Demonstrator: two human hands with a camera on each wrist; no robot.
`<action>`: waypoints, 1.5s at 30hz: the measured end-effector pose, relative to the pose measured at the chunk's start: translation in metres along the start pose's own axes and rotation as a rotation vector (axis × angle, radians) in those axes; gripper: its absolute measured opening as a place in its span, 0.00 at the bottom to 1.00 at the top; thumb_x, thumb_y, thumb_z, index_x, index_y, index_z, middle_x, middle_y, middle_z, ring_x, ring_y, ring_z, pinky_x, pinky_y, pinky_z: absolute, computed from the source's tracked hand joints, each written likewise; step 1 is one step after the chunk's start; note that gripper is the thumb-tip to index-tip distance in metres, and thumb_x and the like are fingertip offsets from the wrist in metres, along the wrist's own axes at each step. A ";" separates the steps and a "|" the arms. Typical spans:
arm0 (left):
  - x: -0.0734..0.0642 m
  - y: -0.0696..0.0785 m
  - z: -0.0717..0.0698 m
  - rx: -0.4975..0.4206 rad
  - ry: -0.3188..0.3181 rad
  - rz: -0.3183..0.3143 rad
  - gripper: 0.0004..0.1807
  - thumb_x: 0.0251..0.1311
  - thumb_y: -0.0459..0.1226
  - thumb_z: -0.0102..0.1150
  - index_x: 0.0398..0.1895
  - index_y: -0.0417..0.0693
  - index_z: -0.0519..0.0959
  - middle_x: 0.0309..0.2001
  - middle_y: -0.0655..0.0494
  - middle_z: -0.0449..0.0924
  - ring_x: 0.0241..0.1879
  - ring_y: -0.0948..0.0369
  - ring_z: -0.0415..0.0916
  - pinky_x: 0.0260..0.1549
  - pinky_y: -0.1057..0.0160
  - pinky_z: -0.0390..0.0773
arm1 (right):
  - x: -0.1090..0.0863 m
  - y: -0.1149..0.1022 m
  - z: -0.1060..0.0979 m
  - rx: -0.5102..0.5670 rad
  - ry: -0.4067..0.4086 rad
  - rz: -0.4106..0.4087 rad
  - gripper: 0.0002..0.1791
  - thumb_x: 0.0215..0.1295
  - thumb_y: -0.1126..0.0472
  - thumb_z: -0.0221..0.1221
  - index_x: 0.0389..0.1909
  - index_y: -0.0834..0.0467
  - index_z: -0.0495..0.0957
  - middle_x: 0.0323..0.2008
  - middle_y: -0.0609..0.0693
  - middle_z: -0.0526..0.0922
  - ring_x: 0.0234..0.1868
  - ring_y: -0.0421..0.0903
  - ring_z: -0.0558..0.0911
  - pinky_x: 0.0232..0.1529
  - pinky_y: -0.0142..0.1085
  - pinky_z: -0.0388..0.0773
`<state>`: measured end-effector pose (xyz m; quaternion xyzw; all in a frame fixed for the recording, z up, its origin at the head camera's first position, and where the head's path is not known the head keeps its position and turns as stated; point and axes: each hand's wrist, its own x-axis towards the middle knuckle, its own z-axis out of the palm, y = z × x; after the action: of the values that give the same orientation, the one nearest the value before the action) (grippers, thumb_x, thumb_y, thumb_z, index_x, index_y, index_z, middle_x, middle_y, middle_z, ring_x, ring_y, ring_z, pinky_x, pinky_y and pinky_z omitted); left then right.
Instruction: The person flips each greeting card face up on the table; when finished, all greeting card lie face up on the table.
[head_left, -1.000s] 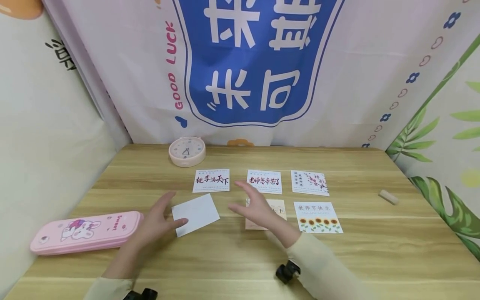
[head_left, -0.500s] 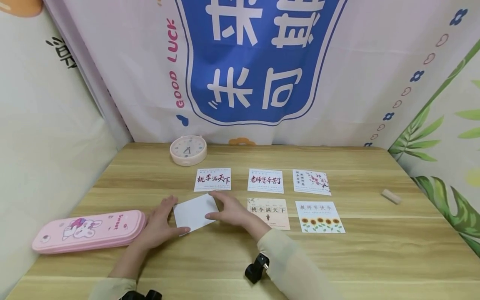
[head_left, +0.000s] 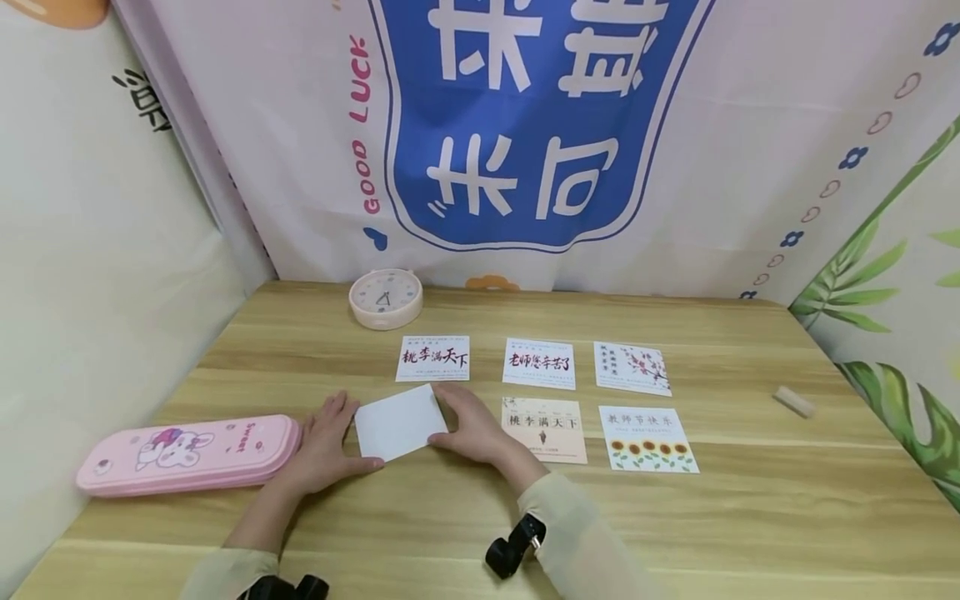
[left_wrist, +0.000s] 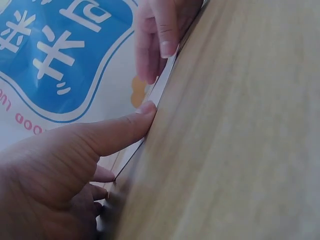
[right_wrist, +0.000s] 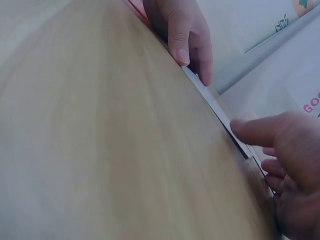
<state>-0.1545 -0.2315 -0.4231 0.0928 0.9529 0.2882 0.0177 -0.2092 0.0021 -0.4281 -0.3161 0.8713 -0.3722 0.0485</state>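
Observation:
A blank white card [head_left: 401,423] lies slightly turned on the wooden table, between my two hands in the head view. My left hand [head_left: 322,446] holds its left side, thumb at the near corner and fingers by the far one. On the opposite side my right hand [head_left: 472,429] holds the card with thumb and index finger at its right corners. In the left wrist view the white card [left_wrist: 162,87] shows as a thin strip, with my left thumb [left_wrist: 127,131] on its edge. The right wrist view shows my right thumb [right_wrist: 257,130] at its other end.
Behind the hands lie a red-lettered card [head_left: 433,358], another like it [head_left: 538,363] and a blossom card [head_left: 633,368]. Nearer are a beige card [head_left: 545,429] and a sunflower card [head_left: 649,438]. A pink pencil case [head_left: 191,454], round clock [head_left: 386,298] and small beige block [head_left: 793,402] surround them.
My right hand has come left from over the beige card to the blank card's right side, uncovering the beige card. My left hand has closed in on the left side. The blank card has barely moved.

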 end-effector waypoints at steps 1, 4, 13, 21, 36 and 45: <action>0.000 0.000 0.000 0.003 -0.002 -0.002 0.57 0.33 0.57 0.64 0.59 0.27 0.52 0.61 0.29 0.39 0.60 0.39 0.33 0.52 0.39 0.33 | 0.000 0.000 0.000 -0.020 -0.005 0.005 0.40 0.46 0.57 0.63 0.61 0.62 0.57 0.61 0.56 0.58 0.61 0.50 0.54 0.60 0.38 0.47; 0.001 0.002 0.000 0.007 -0.008 -0.009 0.59 0.33 0.58 0.64 0.59 0.25 0.49 0.62 0.29 0.39 0.60 0.39 0.33 0.52 0.39 0.33 | -0.001 0.000 -0.001 -0.066 -0.009 0.010 0.40 0.47 0.57 0.62 0.61 0.63 0.57 0.61 0.56 0.57 0.62 0.50 0.54 0.60 0.39 0.47; 0.003 0.004 0.000 -0.003 0.004 -0.004 0.54 0.32 0.56 0.66 0.57 0.29 0.55 0.61 0.29 0.41 0.60 0.38 0.34 0.52 0.39 0.34 | -0.002 0.001 -0.002 -0.094 -0.010 0.014 0.39 0.47 0.56 0.62 0.60 0.64 0.58 0.61 0.56 0.56 0.62 0.51 0.54 0.59 0.40 0.48; 0.005 0.006 -0.001 -0.006 -0.007 -0.030 0.58 0.32 0.56 0.65 0.59 0.26 0.50 0.62 0.29 0.39 0.60 0.39 0.33 0.53 0.40 0.33 | -0.002 0.003 -0.003 -0.103 -0.008 0.010 0.39 0.47 0.56 0.62 0.60 0.64 0.58 0.61 0.56 0.57 0.62 0.51 0.54 0.60 0.39 0.48; 0.002 0.007 -0.001 -0.020 0.020 -0.043 0.55 0.31 0.56 0.67 0.56 0.29 0.55 0.61 0.29 0.41 0.60 0.39 0.34 0.54 0.41 0.35 | -0.002 0.001 -0.001 -0.120 -0.012 0.011 0.36 0.47 0.56 0.62 0.58 0.66 0.62 0.60 0.56 0.58 0.61 0.50 0.54 0.60 0.37 0.48; 0.000 0.004 -0.002 -0.056 0.038 -0.036 0.56 0.30 0.55 0.67 0.58 0.32 0.52 0.60 0.29 0.43 0.60 0.38 0.36 0.53 0.41 0.35 | -0.001 -0.002 0.001 -0.106 -0.010 0.011 0.41 0.47 0.56 0.62 0.60 0.66 0.56 0.61 0.56 0.58 0.61 0.50 0.54 0.60 0.37 0.47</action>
<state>-0.1535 -0.2289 -0.4194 0.0695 0.9462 0.3159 0.0072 -0.2075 0.0013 -0.4277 -0.3152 0.8913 -0.3236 0.0379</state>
